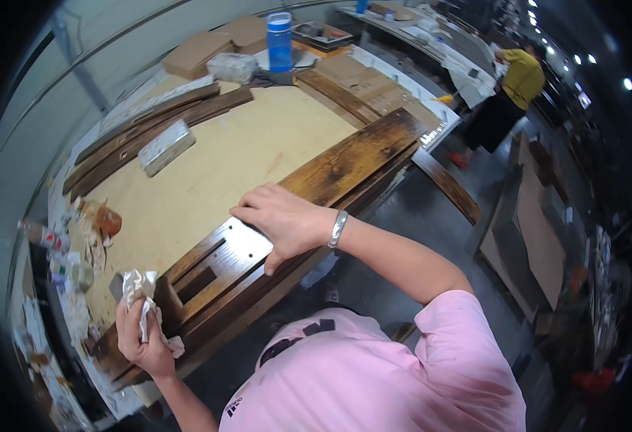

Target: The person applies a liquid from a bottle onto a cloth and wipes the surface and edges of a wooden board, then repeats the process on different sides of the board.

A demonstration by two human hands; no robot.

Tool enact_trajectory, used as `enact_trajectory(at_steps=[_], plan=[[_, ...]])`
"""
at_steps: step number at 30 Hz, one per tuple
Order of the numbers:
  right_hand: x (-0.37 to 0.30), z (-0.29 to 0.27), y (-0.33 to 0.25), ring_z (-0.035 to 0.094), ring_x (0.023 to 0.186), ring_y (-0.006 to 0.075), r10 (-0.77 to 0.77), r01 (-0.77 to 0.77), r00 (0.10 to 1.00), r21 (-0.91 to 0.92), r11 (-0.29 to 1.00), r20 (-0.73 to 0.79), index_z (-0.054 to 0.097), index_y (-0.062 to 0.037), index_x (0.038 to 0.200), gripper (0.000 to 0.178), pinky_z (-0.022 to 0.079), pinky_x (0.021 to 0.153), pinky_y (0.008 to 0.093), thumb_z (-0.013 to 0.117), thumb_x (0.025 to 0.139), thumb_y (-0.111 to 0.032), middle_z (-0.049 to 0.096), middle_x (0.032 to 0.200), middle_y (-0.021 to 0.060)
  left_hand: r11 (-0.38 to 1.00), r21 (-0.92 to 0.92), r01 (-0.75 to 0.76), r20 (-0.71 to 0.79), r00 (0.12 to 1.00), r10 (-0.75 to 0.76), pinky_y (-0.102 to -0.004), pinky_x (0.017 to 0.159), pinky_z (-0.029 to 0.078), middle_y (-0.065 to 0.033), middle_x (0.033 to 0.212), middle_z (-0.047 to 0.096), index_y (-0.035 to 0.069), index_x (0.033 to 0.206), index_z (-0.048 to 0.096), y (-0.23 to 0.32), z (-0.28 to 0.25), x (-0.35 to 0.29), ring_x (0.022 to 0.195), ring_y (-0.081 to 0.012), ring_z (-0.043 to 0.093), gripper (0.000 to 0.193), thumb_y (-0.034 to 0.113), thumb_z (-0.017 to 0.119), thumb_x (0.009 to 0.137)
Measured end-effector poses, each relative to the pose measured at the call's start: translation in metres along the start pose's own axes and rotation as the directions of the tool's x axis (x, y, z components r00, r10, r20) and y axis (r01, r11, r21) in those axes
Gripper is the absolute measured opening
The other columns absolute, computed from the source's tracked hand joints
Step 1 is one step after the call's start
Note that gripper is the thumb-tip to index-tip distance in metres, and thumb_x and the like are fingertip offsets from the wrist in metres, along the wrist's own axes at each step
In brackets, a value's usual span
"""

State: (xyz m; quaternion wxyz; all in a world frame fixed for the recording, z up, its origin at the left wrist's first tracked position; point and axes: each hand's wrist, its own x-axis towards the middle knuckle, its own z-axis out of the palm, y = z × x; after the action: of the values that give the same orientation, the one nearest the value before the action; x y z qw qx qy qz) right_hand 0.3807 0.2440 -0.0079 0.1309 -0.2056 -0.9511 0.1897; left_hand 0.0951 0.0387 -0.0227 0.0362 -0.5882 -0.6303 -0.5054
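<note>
A long dark-stained wooden board (352,162) lies across the near side of the table. Near its middle, a slotted section catches a pale glare (242,248). My right hand (283,216) spans the board there, fingers over the far edge and thumb on the near side. At the board's left end, my left hand (141,342) is closed round a crumpled white wipe (143,306), paper or cloth. A small dark block (166,299) stands on the board beside it. Beneath the board, more dark wood (258,288) shows along the near edge.
Several brown strips (143,137) and a wrapped block (167,147) lie on the pale tabletop (272,129). Bottles (103,216) and crumpled wipes stand at the left. Behind are a blue bottle (279,43) and cardboard. A person in yellow (521,79) stands far right, near leaning panels (525,230).
</note>
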Motion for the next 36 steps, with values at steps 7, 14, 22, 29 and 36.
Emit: enact_trajectory(at_steps=[7,14,22,29,36], plan=[[-0.007,0.012,0.001,0.052,0.111,0.0334,-0.062,0.067,0.989,0.029,0.997,-0.135,0.058,0.0016,0.120,0.087,0.040,0.099,0.0406,0.092,0.050,-0.036,0.058,0.114,0.0158,0.980,-0.156,-0.125,0.091,0.986,0.140,-0.0340,0.083,0.053,-0.0239,0.112,0.066,-0.007,0.107,0.068,0.030,0.043,0.013,0.096,-0.0301,0.067,0.027,-0.010,0.063,0.080],[-0.033,-0.033,0.035,0.055,0.108,0.0312,-0.084,0.081,0.973,-0.022,0.996,-0.216,0.060,-0.0017,0.114,0.080,0.043,0.095,0.0411,0.092,0.050,-0.036,0.058,0.109,0.0148,0.990,-0.045,-0.133,-0.252,0.961,0.118,-0.0385,0.098,0.047,-0.0210,0.119,0.065,-0.005,0.112,0.066,0.040,0.064,-0.007,0.111,-0.0296,0.062,0.025,-0.008,0.061,0.088],[-0.143,-0.164,0.206,0.059,0.109,0.0336,0.089,-0.209,0.857,-0.185,0.960,-0.508,0.064,-0.0013,0.118,0.083,0.043,0.100,0.0422,0.091,0.049,-0.038,0.064,0.114,0.0152,0.998,0.026,0.049,0.004,0.999,-0.049,-0.0339,0.084,0.051,-0.0189,0.108,0.068,-0.007,0.102,0.069,0.095,0.178,0.023,0.092,-0.0261,0.066,0.023,-0.006,0.068,0.079],[-0.226,-0.133,0.341,0.054,0.113,0.0357,0.582,-0.745,0.550,-0.036,0.666,-0.599,0.061,0.0012,0.122,0.084,0.043,0.100,0.0444,0.091,0.054,-0.038,0.060,0.117,0.0186,0.957,-0.031,0.290,0.110,0.952,-0.285,-0.0290,0.079,0.049,-0.0146,0.105,0.065,-0.003,0.105,0.067,0.098,0.185,0.028,0.088,-0.0230,0.063,0.028,-0.009,0.063,0.079],[-0.207,-0.047,0.407,0.047,0.124,0.0365,0.821,-0.954,0.177,0.110,0.278,-0.543,0.058,0.0016,0.125,0.086,0.037,0.105,0.0496,0.089,0.059,-0.044,0.056,0.125,0.0212,0.964,0.045,0.260,0.072,0.962,-0.263,-0.0305,0.081,0.048,-0.0137,0.103,0.065,-0.002,0.105,0.067,0.104,0.195,0.030,0.090,-0.0229,0.062,0.026,-0.007,0.065,0.079]])
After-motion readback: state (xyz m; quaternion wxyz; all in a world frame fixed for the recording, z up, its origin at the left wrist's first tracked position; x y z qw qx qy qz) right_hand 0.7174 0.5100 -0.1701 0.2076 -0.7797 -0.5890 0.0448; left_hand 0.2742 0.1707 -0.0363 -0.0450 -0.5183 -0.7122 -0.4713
